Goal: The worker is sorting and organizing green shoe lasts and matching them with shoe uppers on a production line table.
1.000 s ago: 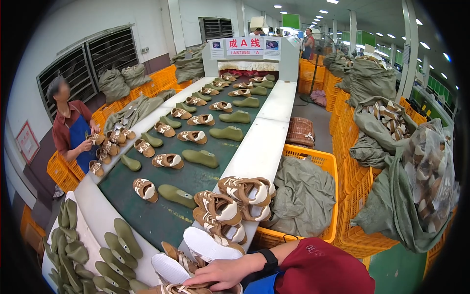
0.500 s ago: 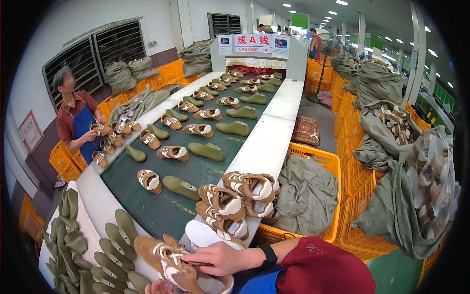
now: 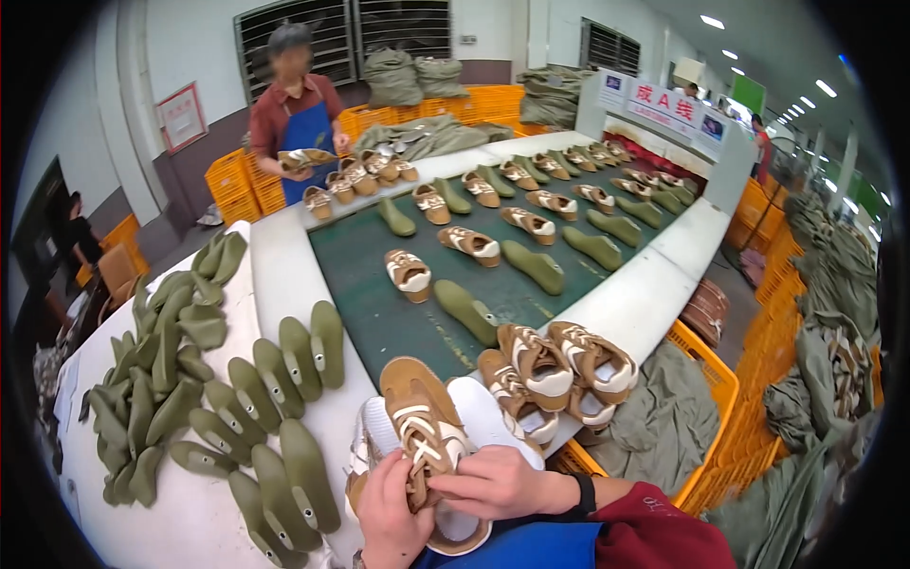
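Observation:
A brown and white lace-up sneaker (image 3: 413, 387) is between my hands, toe pointing away from me. My left hand (image 3: 392, 512) grips its near left side, the thumb by the tongue. My right hand (image 3: 504, 482) pinches at the collar and laces, fingers closed; what exactly they hold is partly hidden. White sole-shaped pieces (image 3: 495, 417) lie under and beside the sneaker. Just beyond my right hand, several finished-looking sneakers (image 3: 536, 365) stand stacked at the table corner.
Green shoe lasts (image 3: 301, 488) lie in rows and a heap on the white table at left. The green conveyor (image 3: 370, 313) carries sneakers and lasts. Across it, a person in a blue apron (image 3: 301, 114) holds a shoe. An orange crate (image 3: 725, 379) with grey-green cloth stands at right.
My view has swung left. My left hand has come up from the lower edge onto the sneaker, which now points toe away. My right hand has shifted to its collar and laces.

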`<state>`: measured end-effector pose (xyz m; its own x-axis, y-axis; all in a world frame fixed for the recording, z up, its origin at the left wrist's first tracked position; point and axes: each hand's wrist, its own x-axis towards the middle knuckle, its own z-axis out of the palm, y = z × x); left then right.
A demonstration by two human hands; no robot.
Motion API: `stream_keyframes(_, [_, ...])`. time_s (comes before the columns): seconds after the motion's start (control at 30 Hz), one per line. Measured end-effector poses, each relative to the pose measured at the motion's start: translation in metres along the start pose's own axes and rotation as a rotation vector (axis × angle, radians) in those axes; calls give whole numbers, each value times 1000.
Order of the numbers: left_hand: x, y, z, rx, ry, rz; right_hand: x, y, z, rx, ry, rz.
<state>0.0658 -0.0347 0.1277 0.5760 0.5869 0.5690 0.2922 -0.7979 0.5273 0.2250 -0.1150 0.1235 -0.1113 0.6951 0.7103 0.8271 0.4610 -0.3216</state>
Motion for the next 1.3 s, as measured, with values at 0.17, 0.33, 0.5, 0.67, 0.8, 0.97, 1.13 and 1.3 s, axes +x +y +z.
stream_keyframes(0.17, [-9, -18, -2, -17, 133, 72, 4, 6, -9, 144, -33, 53])
stream_keyframes(0.33, [-8, -12, -4, -33, 70, 61, -1, 4, -6, 142, 39, 95])
stream_keyframes(0.5, [-8, -9, -5, 42, 61, 59, 5, 5, -2, 163, 72, 102])
stream_keyframes(0.67, [16, -16, -2, -216, -160, -195, 6, 28, -1, 128, 279, 279])
stream_keyframes(0.8, [25, -30, 12, -280, -97, -227, 11, 39, 3, 210, 240, 332])
stream_keyframes(0.97, [21, -30, 10, -199, 18, -219, 11, 24, -9, 164, 194, 351])
stream_keyframes(1.13, [22, -22, 7, -72, 49, -166, 8, -20, -21, -102, -56, 73])
stream_keyframes(1.3, [19, -14, 0, 39, -62, -175, -15, 15, -48, -5, -119, 202])
